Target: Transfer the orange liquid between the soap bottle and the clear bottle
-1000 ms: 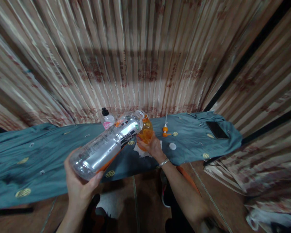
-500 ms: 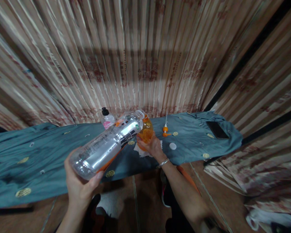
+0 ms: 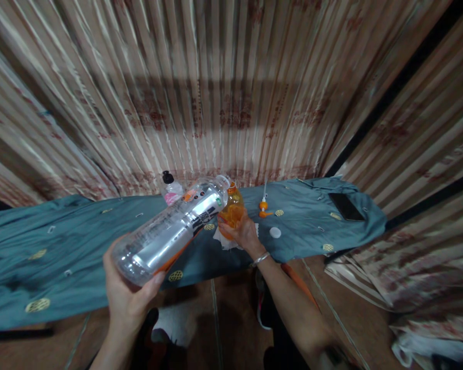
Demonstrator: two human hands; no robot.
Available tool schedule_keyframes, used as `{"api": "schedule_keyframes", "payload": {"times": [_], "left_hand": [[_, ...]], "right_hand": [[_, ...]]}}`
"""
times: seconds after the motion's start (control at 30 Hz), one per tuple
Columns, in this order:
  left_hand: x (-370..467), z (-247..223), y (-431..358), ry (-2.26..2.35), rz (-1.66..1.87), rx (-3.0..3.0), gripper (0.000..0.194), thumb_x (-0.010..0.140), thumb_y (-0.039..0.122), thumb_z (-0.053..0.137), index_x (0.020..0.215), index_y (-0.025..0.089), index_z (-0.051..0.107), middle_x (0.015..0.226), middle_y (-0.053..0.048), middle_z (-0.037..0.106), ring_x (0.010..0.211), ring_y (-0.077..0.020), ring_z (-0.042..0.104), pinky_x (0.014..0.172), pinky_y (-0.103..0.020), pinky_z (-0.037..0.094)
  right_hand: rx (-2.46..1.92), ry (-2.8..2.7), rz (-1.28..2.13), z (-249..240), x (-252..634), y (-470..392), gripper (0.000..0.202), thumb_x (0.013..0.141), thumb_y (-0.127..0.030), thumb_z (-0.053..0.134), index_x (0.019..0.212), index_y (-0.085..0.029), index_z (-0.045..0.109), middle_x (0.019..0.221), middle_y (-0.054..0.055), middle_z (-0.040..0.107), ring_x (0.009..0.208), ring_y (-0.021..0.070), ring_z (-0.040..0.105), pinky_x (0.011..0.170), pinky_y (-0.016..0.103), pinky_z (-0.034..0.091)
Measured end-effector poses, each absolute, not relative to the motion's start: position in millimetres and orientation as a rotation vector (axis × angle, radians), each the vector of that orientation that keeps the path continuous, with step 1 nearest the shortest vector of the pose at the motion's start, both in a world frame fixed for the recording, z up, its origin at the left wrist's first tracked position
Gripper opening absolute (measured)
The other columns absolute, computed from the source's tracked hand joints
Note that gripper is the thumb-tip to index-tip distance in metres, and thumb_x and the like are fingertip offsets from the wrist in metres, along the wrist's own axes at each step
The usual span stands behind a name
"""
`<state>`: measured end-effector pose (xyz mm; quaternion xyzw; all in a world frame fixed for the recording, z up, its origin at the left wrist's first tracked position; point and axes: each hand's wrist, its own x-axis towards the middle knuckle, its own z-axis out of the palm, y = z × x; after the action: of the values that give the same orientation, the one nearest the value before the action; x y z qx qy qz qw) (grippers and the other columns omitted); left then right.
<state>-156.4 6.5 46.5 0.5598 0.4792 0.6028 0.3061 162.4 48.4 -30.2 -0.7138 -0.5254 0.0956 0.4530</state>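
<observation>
My left hand point(image 3: 129, 288) is closed around the base of a large clear plastic bottle point(image 3: 165, 236) with a silver label. The bottle is tilted, its open mouth up and to the right, against or just beside the neck of an orange bottle point(image 3: 235, 208). Wrapped round the orange bottle's body is my right hand point(image 3: 244, 234). A crumpled white tissue point(image 3: 226, 242) lies under the orange bottle. Right of it, an orange pump top point(image 3: 263, 205) with a clear tube lies on the cloth, and nearby sits a white round cap point(image 3: 275, 233). Any liquid flow cannot be made out.
A clear and pink bottle with a black pump point(image 3: 171, 187) stands behind the large bottle. A dark phone point(image 3: 346, 206) lies at the right of the teal cloth point(image 3: 81, 246) covering the narrow table. Pleated curtains point(image 3: 224, 103) hang behind and to the right.
</observation>
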Motion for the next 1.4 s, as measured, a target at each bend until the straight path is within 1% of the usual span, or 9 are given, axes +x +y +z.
{"api": "schedule_keyframes", "payload": {"times": [0.17, 0.33, 0.53, 0.73, 0.87, 1.03, 1.2, 1.3, 1.4], "left_hand": [[-144, 52, 2, 1.297, 1.710, 1.379, 0.107, 0.044, 0.069, 0.109, 0.134, 0.026, 0.069, 0.135, -0.015, 0.079, 0.125, -0.0440, 0.075, 0.112, -0.059, 0.063], [-148, 51, 5, 1.283, 1.631, 1.423, 0.106, 0.045, 0.059, 0.112, 0.136, 0.026, 0.069, 0.136, -0.015, 0.079, 0.125, -0.0424, 0.076, 0.109, -0.055, 0.062], [-136, 63, 2, 1.338, 1.694, 1.325, 0.103, 0.038, 0.064, 0.108, 0.125, 0.028, 0.067, 0.130, -0.014, 0.078, 0.122, -0.0426, 0.074, 0.107, -0.055, 0.059], [-130, 77, 2, 1.438, 1.668, 1.210, 0.109, 0.017, 0.060, 0.104, 0.112, 0.030, 0.061, 0.116, -0.011, 0.076, 0.113, -0.0428, 0.072, 0.103, -0.058, 0.057], [-130, 79, 4, 1.449, 1.657, 1.166, 0.110, 0.014, 0.055, 0.104, 0.113, 0.029, 0.061, 0.115, -0.011, 0.075, 0.111, -0.0419, 0.071, 0.106, -0.060, 0.055], [-129, 77, 5, 1.420, 1.675, 1.156, 0.111, 0.015, 0.053, 0.104, 0.115, 0.028, 0.063, 0.116, -0.011, 0.075, 0.112, -0.0415, 0.071, 0.108, -0.061, 0.054], [-129, 75, 5, 1.427, 1.682, 1.160, 0.113, 0.013, 0.056, 0.104, 0.115, 0.027, 0.063, 0.116, -0.012, 0.075, 0.112, -0.0419, 0.071, 0.107, -0.062, 0.054], [-130, 72, 5, 1.422, 1.685, 1.184, 0.114, 0.015, 0.059, 0.106, 0.116, 0.028, 0.064, 0.116, -0.011, 0.076, 0.111, -0.0411, 0.072, 0.104, -0.059, 0.056], [-133, 68, 5, 1.406, 1.692, 1.217, 0.114, 0.017, 0.063, 0.107, 0.117, 0.029, 0.065, 0.116, -0.009, 0.077, 0.111, -0.0397, 0.074, 0.101, -0.055, 0.058]], "right_hand": [[-1.785, -1.292, 0.232, -31, 162, 49, 0.064, 0.080, -0.037, 0.108, 0.130, -0.022, 0.070, 0.110, 0.011, 0.094, 0.103, 0.0390, 0.096, 0.090, 0.048, 0.079], [-1.759, -1.281, 0.226, -33, 163, 48, 0.059, 0.083, -0.035, 0.106, 0.129, -0.024, 0.072, 0.109, 0.010, 0.094, 0.103, 0.0359, 0.095, 0.089, 0.047, 0.079], [-1.756, -1.293, 0.214, -33, 164, 48, 0.063, 0.083, -0.039, 0.106, 0.134, -0.024, 0.072, 0.113, 0.011, 0.095, 0.105, 0.0374, 0.095, 0.091, 0.050, 0.080], [-1.778, -1.282, 0.259, -28, 162, 48, 0.063, 0.083, -0.033, 0.107, 0.133, -0.022, 0.071, 0.116, 0.014, 0.095, 0.111, 0.0393, 0.095, 0.096, 0.051, 0.079], [-1.789, -1.269, 0.299, -24, 161, 46, 0.063, 0.083, -0.031, 0.108, 0.133, -0.023, 0.071, 0.117, 0.014, 0.095, 0.111, 0.0386, 0.095, 0.100, 0.051, 0.079], [-1.789, -1.263, 0.332, -22, 162, 45, 0.059, 0.085, -0.034, 0.106, 0.131, -0.024, 0.071, 0.116, 0.011, 0.095, 0.113, 0.0386, 0.095, 0.100, 0.052, 0.078], [-1.755, -1.250, 0.297, -27, 162, 47, 0.060, 0.082, -0.036, 0.107, 0.130, -0.023, 0.071, 0.111, 0.010, 0.095, 0.107, 0.0390, 0.096, 0.093, 0.048, 0.079], [-1.747, -1.266, 0.267, -31, 163, 48, 0.061, 0.081, -0.035, 0.107, 0.130, -0.024, 0.072, 0.109, 0.009, 0.095, 0.105, 0.0388, 0.095, 0.092, 0.049, 0.079], [-1.757, -1.273, 0.245, -34, 164, 49, 0.063, 0.081, -0.036, 0.107, 0.131, -0.022, 0.072, 0.111, 0.012, 0.095, 0.105, 0.0395, 0.095, 0.092, 0.049, 0.080]]}}
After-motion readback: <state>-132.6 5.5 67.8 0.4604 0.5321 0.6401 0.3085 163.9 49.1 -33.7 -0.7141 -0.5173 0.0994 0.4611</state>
